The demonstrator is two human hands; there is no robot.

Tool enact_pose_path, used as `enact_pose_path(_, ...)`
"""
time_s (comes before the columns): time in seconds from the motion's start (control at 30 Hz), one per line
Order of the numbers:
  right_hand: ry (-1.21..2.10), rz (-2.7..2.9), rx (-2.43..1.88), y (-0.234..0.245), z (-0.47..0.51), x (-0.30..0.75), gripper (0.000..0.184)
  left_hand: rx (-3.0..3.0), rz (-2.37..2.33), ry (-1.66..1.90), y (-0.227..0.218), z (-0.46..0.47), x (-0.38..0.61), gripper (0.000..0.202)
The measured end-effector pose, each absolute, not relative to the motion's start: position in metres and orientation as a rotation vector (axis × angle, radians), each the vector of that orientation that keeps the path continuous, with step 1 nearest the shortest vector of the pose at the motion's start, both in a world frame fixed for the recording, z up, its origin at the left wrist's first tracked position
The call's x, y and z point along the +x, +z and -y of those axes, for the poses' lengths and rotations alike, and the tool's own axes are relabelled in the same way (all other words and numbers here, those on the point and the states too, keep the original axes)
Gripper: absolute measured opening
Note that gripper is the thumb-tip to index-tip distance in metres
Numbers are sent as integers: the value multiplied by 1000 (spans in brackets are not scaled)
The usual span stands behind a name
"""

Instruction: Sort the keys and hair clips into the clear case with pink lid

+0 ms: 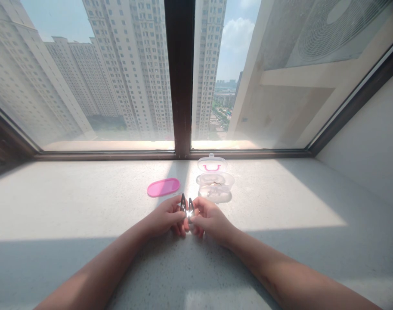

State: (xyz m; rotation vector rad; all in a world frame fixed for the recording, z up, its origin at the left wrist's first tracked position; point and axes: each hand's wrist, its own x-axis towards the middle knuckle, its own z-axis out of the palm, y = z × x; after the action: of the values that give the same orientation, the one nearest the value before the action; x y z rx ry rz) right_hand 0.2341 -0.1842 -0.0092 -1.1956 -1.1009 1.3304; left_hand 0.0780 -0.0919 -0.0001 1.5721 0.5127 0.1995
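My left hand (168, 216) pinches a dark snap hair clip (183, 202) that stands upright between its fingers. My right hand (209, 220) pinches a second hair clip (190, 208), shiny in the sun, right beside the first. Both hands rest close together on the stone sill (86, 202), their fingertips almost touching. Just beyond them stands a small clear plastic box (215, 186) with its lid open and something small inside. A flat pink oval lid (163, 187) lies to the left of the box.
A wide window with a dark frame (180, 77) runs along the back of the sill. A white wall (370, 142) closes the right side. Sunlight covers the far half of the sill; the near half is in shade.
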Motion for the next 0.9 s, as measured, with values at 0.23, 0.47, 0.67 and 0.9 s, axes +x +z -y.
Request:
enact_pose_path(0.23, 1323, 1106, -1190, -10, 184, 234, 18, 1576, -495, 210, -8, 89, 77, 19)
enact_pose_path(0.47, 1319, 1106, -1195, -10, 184, 234, 19, 1560, -490, 223, -9, 89, 77, 25)
enact_pose_path(0.67, 1322, 1108, -1173, -13, 184, 235, 19, 1566, -486, 223, -10, 88, 77, 23)
enact_pose_path(0.9, 1299, 1105, -1189, -13, 183, 234, 20, 1550, -481, 215, -6, 89, 77, 21)
